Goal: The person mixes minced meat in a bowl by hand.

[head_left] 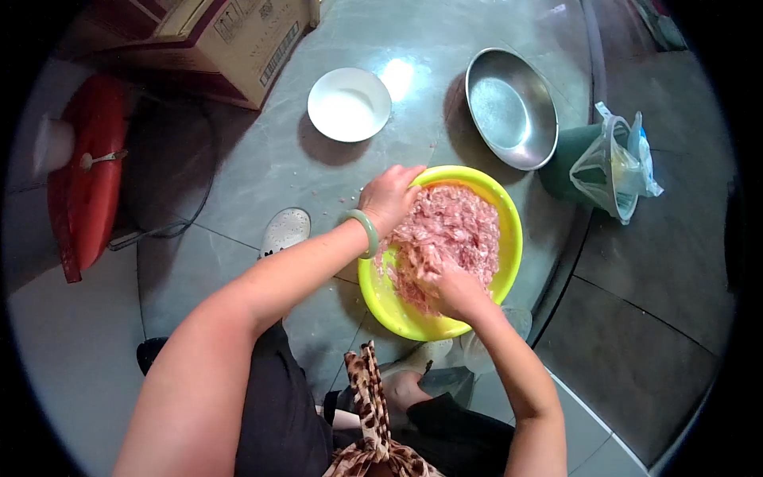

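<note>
A yellow-green plastic basin holds a mass of pink minced meat. My left hand, with a pale green bangle on its wrist, is closed over the basin's upper left rim. Inside the basin, my right hand is sunk into the minced meat, its fingers curled and smeared with it. Meat hides part of those fingertips. Smears of meat cling to the basin's inner left wall.
Beyond the basin, a white bowl and a metal bowl stand on the grey tiled floor. At right is a green bin with a plastic liner. Cardboard boxes and a red stool occupy the left. My shoe shows beside the basin.
</note>
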{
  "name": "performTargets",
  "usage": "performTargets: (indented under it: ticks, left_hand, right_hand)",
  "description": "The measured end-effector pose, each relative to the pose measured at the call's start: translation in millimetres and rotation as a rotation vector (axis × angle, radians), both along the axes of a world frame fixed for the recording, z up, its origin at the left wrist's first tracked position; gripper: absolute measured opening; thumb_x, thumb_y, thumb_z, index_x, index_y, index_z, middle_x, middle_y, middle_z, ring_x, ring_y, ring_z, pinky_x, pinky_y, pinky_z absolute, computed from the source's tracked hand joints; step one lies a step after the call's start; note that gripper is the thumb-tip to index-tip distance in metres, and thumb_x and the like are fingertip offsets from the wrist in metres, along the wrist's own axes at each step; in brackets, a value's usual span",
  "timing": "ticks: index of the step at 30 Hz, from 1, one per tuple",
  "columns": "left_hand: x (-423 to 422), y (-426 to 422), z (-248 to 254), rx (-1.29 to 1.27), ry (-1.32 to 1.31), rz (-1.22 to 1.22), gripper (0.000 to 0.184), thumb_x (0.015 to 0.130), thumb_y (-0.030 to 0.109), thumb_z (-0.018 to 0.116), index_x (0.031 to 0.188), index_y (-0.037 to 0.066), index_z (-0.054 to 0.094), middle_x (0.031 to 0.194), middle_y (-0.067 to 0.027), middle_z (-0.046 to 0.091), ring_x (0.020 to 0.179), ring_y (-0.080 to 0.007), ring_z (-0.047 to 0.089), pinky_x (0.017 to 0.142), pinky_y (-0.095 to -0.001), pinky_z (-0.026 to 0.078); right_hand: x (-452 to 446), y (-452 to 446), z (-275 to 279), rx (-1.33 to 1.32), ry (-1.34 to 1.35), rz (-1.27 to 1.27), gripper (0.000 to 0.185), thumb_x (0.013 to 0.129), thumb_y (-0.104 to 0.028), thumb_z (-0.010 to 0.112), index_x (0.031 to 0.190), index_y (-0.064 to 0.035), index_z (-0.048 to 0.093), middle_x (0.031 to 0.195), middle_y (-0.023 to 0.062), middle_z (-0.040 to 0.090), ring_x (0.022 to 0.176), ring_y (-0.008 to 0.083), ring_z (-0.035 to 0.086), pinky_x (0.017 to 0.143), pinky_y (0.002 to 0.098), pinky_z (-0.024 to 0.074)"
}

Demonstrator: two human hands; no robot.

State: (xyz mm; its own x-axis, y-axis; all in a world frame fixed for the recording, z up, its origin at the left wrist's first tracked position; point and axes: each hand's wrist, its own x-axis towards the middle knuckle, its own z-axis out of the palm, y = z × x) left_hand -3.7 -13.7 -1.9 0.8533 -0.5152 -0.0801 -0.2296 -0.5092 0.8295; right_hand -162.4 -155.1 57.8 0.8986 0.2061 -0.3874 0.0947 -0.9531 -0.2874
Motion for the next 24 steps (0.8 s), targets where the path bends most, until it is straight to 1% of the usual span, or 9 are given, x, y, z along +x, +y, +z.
performTargets:
  ticks: [2, 5, 9, 12, 14, 16, 18, 20, 24]
  left_hand:
    - [1, 1, -1, -0.019, -0.034, -0.003, 0.036, 0.086, 0.017, 0.060, 0.122, 0.015, 0.060, 0.092, -0.0116, 0.058, 0.084, -0.0302, 0.059, 0.074, -0.0399, 0.048]
    - [2, 1, 3, 0.001, -0.017, -0.014, 0.035, 0.087, 0.017, 0.060, 0.122, 0.015, 0.060, 0.092, -0.0116, 0.058, 0.085, -0.0301, 0.059, 0.074, -0.0398, 0.048]
    - [2, 1, 2, 0.013, -0.025, -0.008, 0.034, 0.087, 0.019, 0.060, 0.121, 0.015, 0.060, 0.093, -0.0114, 0.058, 0.085, -0.0302, 0.060, 0.074, -0.0402, 0.048]
    - [0, 0, -3, -0.017, -0.018, 0.015, 0.033, 0.087, 0.020, 0.060, 0.120, 0.015, 0.060, 0.094, -0.0112, 0.059, 0.084, -0.0306, 0.060, 0.074, -0.0406, 0.048]
    - [-2, -1, -5, -0.012, -0.037, 0.020, 0.033, 0.087, 0.019, 0.060, 0.120, 0.016, 0.060, 0.094, -0.0111, 0.059, 0.085, -0.0310, 0.060, 0.074, -0.0408, 0.049]
    - [-2, -2, -5, -0.019, -0.065, 0.029, 0.033, 0.087, 0.019, 0.060, 0.120, 0.016, 0.060, 0.094, -0.0109, 0.059, 0.085, -0.0311, 0.060, 0.074, -0.0410, 0.049]
    - [-2, -3, -3, -0.013, -0.044, 0.038, 0.033, 0.086, 0.020, 0.060, 0.119, 0.016, 0.060, 0.093, -0.0109, 0.059, 0.085, -0.0311, 0.060, 0.074, -0.0410, 0.049]
    - [-1, -3, 0, -0.010, -0.020, 0.037, 0.032, 0.086, 0.020, 0.061, 0.118, 0.016, 0.061, 0.093, -0.0108, 0.059, 0.085, -0.0311, 0.061, 0.073, -0.0410, 0.049]
    - [0, -2, -2, -0.016, -0.026, 0.026, 0.033, 0.086, 0.020, 0.061, 0.119, 0.016, 0.061, 0.092, -0.0113, 0.058, 0.085, -0.0310, 0.060, 0.074, -0.0409, 0.049]
  right_hand:
    - [-4, -17, 24, 0.400, 0.113, -0.119, 0.034, 0.067, 0.001, 0.066, 0.099, -0.0106, 0.067, 0.105, 0.0143, 0.064, 0.102, 0.0296, 0.059, 0.090, 0.0414, 0.0469]
    - [-2, -61, 18, 0.309, -0.143, -0.376, 0.032, 0.065, 0.009, 0.064, 0.094, -0.0055, 0.064, 0.106, 0.0125, 0.065, 0.107, 0.0302, 0.056, 0.091, 0.0388, 0.0438]
    - [-9, -114, -51, 0.078, -0.263, -0.471, 0.021, 0.080, -0.005, 0.058, 0.101, -0.0008, 0.060, 0.104, 0.0196, 0.063, 0.104, 0.0392, 0.055, 0.092, 0.0441, 0.0428]
    - [-29, -123, -111, -0.019, 0.125, -0.775, 0.042, 0.091, -0.030, 0.047, 0.117, 0.0033, 0.053, 0.105, 0.0331, 0.058, 0.096, 0.0484, 0.056, 0.088, 0.0470, 0.0453]
    - [-41, -104, -120, 0.108, 0.264, -0.957, 0.044, 0.094, -0.031, 0.043, 0.119, 0.0032, 0.054, 0.112, 0.0268, 0.061, 0.099, 0.0414, 0.059, 0.090, 0.0459, 0.0461]
    - [-34, -56, -94, 0.732, 0.513, -1.660, 0.043, 0.094, -0.032, 0.044, 0.120, 0.0007, 0.056, 0.115, 0.0202, 0.063, 0.101, 0.0347, 0.062, 0.092, 0.0457, 0.0469]
    - [-64, -53, -129, 1.036, 0.716, -1.827, 0.044, 0.094, -0.038, 0.047, 0.122, -0.0050, 0.056, 0.120, 0.0151, 0.062, 0.104, 0.0294, 0.062, 0.095, 0.0457, 0.0471]
    - [-70, -23, -127, 1.256, 0.684, -1.813, 0.050, 0.094, -0.045, 0.045, 0.123, -0.0053, 0.055, 0.116, 0.0151, 0.063, 0.101, 0.0294, 0.063, 0.090, 0.0469, 0.0503]
    - [-32, 16, -81, 1.678, 0.622, -1.836, 0.054, 0.096, -0.052, 0.041, 0.121, -0.0063, 0.055, 0.110, 0.0152, 0.064, 0.098, 0.0288, 0.064, 0.084, 0.0476, 0.0554]
